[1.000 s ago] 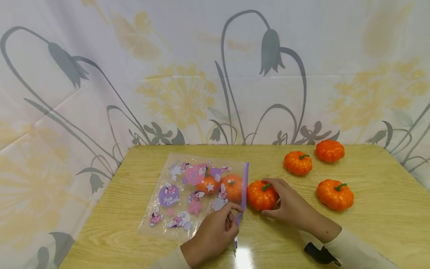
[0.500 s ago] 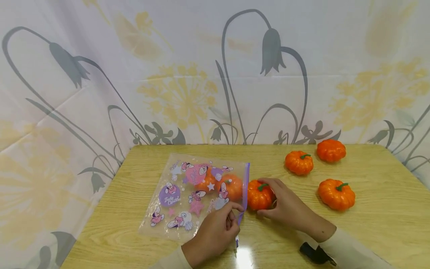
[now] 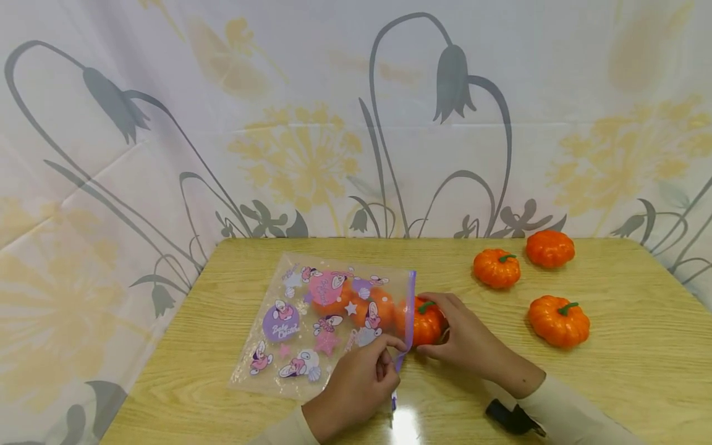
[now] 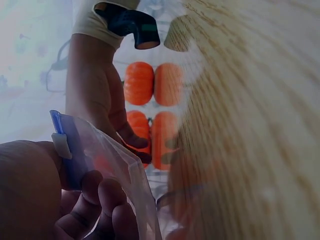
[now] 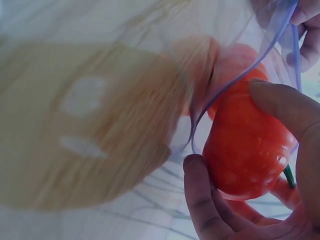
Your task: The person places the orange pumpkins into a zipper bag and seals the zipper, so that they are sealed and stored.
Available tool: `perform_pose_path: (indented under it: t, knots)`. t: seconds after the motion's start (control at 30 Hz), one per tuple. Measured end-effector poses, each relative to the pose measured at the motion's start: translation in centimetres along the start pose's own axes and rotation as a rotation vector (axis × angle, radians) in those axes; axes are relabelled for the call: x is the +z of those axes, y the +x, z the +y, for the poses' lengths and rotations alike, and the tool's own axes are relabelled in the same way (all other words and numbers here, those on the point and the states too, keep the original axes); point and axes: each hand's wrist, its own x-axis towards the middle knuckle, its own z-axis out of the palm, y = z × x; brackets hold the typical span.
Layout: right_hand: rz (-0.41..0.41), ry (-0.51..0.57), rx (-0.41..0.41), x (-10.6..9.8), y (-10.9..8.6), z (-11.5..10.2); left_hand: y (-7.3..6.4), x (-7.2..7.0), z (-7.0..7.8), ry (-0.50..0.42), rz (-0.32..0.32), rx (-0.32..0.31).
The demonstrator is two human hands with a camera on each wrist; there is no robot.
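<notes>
A clear zip bag (image 3: 280, 364) with pink and purple cartoon prints lies flat on the table, its purple-edged mouth facing right. Two orange toy pumpkins (image 3: 375, 304) show through the plastic. My left hand (image 3: 356, 383) pinches the near part of the purple edge, and the left wrist view shows a whitish slider (image 4: 61, 145) beside the thumb. My right hand (image 3: 470, 340) grips another toy pumpkin (image 3: 428, 324) with a green stem. In the right wrist view, fingers and thumb wrap this pumpkin (image 5: 245, 145), whose front part is inside the bag's mouth.
Three more toy pumpkins stand on the right of the wooden table (image 3: 172, 383): one near the middle back (image 3: 497, 269), one behind it (image 3: 550, 248), one nearer (image 3: 559, 321). A black device (image 3: 508, 417) sits at the right wrist. A flower-printed curtain hangs behind.
My right hand has moved left with its pumpkin, from beside the purple edge to partly inside the bag. The pumpkins inside have shifted left. My left hand stays at the edge.
</notes>
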Motion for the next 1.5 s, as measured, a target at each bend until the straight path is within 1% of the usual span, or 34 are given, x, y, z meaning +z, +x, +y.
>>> perform_pose_path:
  t: [0.13,0.23,0.5,0.63,0.77,1.0,1.27,1.33,1.5]
  knots:
    - [0.013,0.008,-0.020,0.4,0.2,-0.1,-0.1,-0.1,0.0,-0.011,-0.010,-0.009]
    - [0.010,0.033,-0.021,0.7,0.4,-0.3,-0.2,-0.2,0.0,-0.014,-0.010,-0.010]
    - [-0.041,0.107,0.049,0.5,0.6,-0.7,0.0,-0.1,0.0,-0.037,-0.016,-0.007]
    - [-0.059,0.123,0.066,0.6,0.7,-0.8,0.0,-0.1,0.1,-0.031,-0.019,-0.009]
    - [-0.058,0.126,0.061,0.8,0.8,-0.8,0.1,-0.1,0.2,-0.023,-0.018,0.001]
    - [-0.056,0.221,0.062,1.2,1.3,-0.9,0.1,-0.1,0.1,-0.021,-0.010,0.023]
    - [-0.064,0.266,0.056,1.4,1.9,-0.6,0.2,0.0,-0.1,-0.022,0.000,0.029]
    - [-0.072,0.274,0.068,1.5,2.1,-0.5,0.2,0.0,-0.1,-0.025,0.002,0.029]
    - [-0.080,0.315,0.127,1.6,2.5,-0.5,0.2,-0.1,-0.1,-0.024,-0.003,0.030]
